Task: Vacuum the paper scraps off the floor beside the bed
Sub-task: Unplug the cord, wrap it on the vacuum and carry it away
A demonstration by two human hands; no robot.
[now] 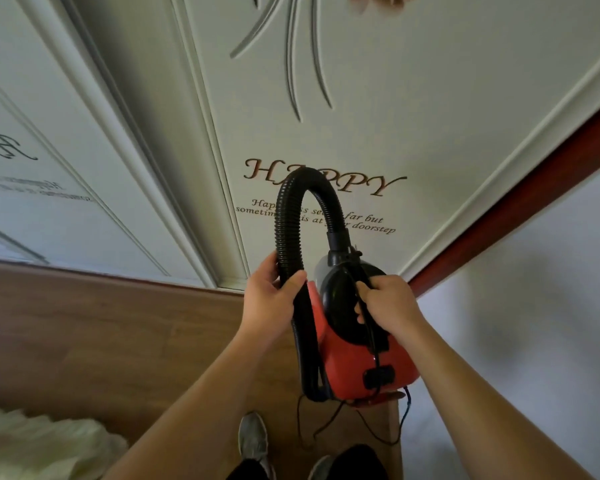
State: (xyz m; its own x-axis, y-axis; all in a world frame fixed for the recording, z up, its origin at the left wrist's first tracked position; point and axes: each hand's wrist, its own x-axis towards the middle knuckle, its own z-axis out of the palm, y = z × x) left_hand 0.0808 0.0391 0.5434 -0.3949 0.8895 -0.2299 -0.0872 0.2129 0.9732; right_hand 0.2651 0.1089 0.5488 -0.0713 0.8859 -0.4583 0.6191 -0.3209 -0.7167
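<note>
Left hand: you are curling your left hand [272,296] round the black ribbed hose [288,216], thumb on one side and fingers on the other.
Right hand: you are gripping the black top handle of the red vacuum [354,362] with your right hand [392,303], and a thin black cord [370,327] is running under your fingers.
Vacuum: you are holding it up in the air in front of you, above the wooden floor [101,334] and close to the white wardrobe door [361,116] lettered "HAPPY".
Hose: it is arching up from the vacuum's neck and coming down through your left hand beside the red body.
Cord: its loose end is hanging below the vacuum.
Feet: you are standing in grey shoes [253,436] right under the vacuum.
Lower left: some fluffy white fabric [42,441] is lying at the frame's edge.
</note>
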